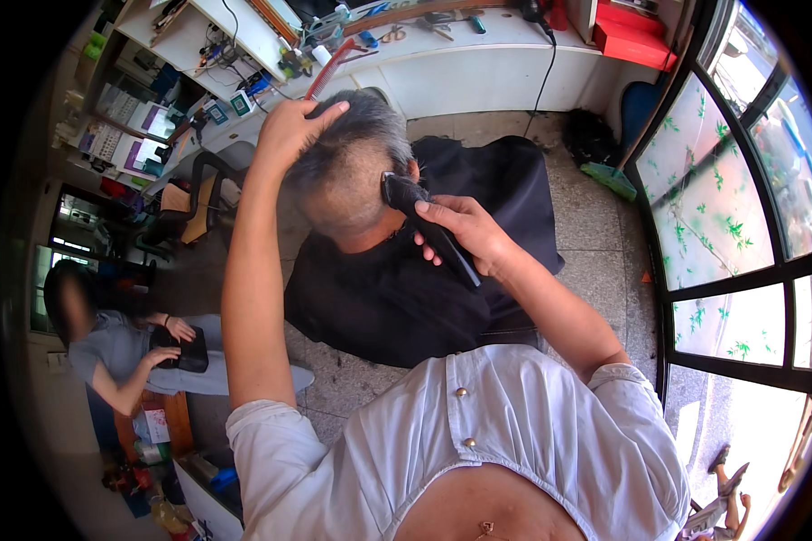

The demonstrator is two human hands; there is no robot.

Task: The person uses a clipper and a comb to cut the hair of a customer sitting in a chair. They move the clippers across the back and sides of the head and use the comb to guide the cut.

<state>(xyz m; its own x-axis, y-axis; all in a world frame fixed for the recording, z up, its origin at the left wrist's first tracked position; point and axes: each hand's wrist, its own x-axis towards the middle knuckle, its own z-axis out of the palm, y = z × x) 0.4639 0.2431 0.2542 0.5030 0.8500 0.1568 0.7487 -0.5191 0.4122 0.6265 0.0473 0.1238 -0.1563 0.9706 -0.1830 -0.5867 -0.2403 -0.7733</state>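
Observation:
My right hand (463,230) grips a black electric hair clipper (440,237). Its cutting head is at the side of a seated person's head (352,176), close to the ear, and cut hair clings to it. On top of that head rests my left hand (291,135), thumb spread across the grey hair. A red comb (330,69) juts up from its fingers, which are partly hidden. Hair at the back of the head is cropped very short; longer hair remains on top. A black barber's cape (406,297) drapes the person's shoulders and body.
Ahead runs a white counter (460,74) with scissors (394,34), a hair dryer (534,13) and a red box (633,40). A green broom (609,179) and a hair pile (589,135) are at right, beside glass doors (710,203). Another person (135,351) sits at left.

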